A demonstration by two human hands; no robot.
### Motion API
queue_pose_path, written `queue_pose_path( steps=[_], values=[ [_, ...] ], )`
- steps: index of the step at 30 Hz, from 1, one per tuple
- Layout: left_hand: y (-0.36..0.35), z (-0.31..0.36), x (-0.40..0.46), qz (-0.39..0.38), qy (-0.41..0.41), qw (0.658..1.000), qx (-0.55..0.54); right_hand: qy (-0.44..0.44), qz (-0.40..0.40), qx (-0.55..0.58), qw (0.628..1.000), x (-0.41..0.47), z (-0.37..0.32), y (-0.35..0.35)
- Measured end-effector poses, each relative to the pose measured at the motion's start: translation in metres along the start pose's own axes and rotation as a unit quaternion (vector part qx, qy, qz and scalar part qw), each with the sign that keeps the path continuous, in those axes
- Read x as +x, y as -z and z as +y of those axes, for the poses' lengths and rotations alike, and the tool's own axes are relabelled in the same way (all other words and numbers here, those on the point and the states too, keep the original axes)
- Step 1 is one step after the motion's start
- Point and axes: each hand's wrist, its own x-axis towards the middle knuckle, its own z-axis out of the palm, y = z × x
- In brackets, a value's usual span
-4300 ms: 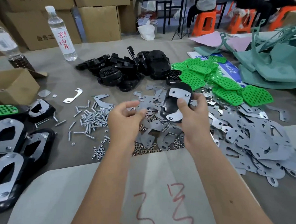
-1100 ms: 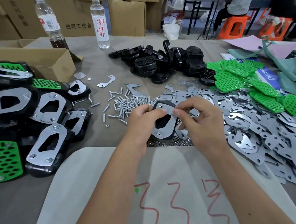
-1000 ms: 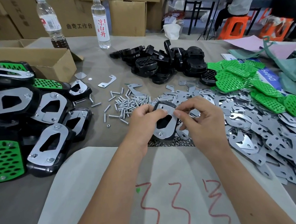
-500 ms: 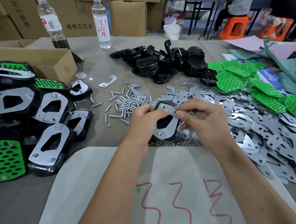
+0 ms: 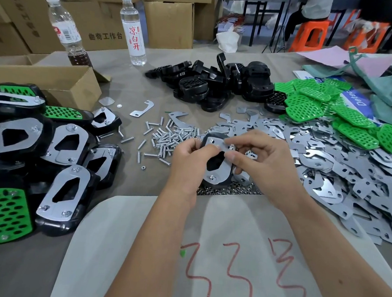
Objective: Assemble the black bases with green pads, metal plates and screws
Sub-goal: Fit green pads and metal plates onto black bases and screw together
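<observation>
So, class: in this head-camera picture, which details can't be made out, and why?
1. Underside of the held black base: faces away, behind its metal plate and both hands.
2. What the right hand pinches: too small.
3. Finished units: cut by the left edge.
4. Seated person: cut by the top edge.

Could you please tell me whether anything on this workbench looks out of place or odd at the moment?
One small thing: a lone nut lies on the table left of the hands, apart from the nut pile. Otherwise nothing stands out.
</observation>
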Motion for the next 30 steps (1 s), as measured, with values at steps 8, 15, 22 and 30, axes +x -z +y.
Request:
queue_pose_path(
  steps=[8,15,22,30],
  values=[
    [-0.002,-0.003,0.004,0.041,0.021,0.998,-0.039,-0.015,0.057,-0.026,0.998,-0.004,-0.006,0.002],
    [0.0,-0.002,0.004,0.071,0.035,0.995,-0.063,0.012,0.102,0.008,0.995,-0.004,-0.011,0.002],
    [-0.002,-0.003,0.004,0.101,0.033,0.992,-0.071,-0.008,0.035,-0.032,0.999,-0.006,-0.011,-0.003],
    [0.019,0.009,0.01,0.158,0.015,0.978,-0.138,0.024,-0.192,-0.334,0.923,-0.006,-0.01,-0.011]
  ],
)
